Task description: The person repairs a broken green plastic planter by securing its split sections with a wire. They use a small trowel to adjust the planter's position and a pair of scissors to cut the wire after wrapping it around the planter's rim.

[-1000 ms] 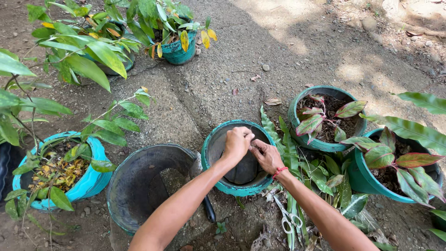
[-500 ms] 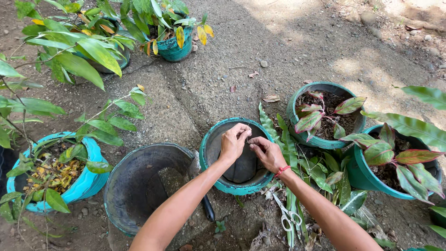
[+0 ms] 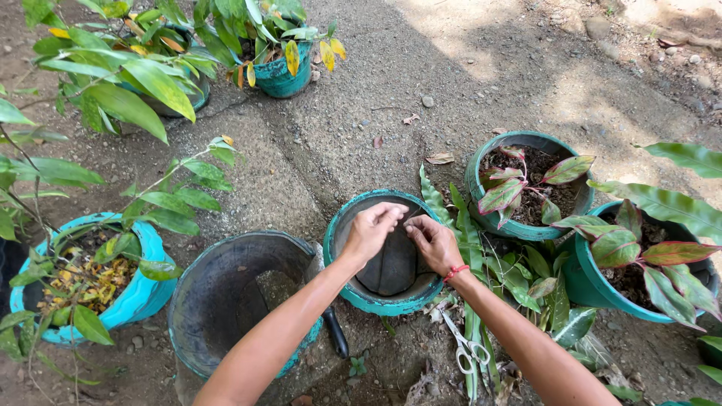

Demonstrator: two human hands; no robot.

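Nearest, scissors [image 3: 468, 347] lie on the ground beside cut leafy stems [image 3: 481, 256]. Just beyond, both hands meet over an empty teal pot [image 3: 342, 225] with a dark liner inside. The left hand [image 3: 370, 229] and right hand [image 3: 435, 242] pinch fingertips together, narrow, on something too small to tell. This looks like pot preparation; the next move calls for steady fingers. Farther off stand planted pots [image 3: 481, 162].
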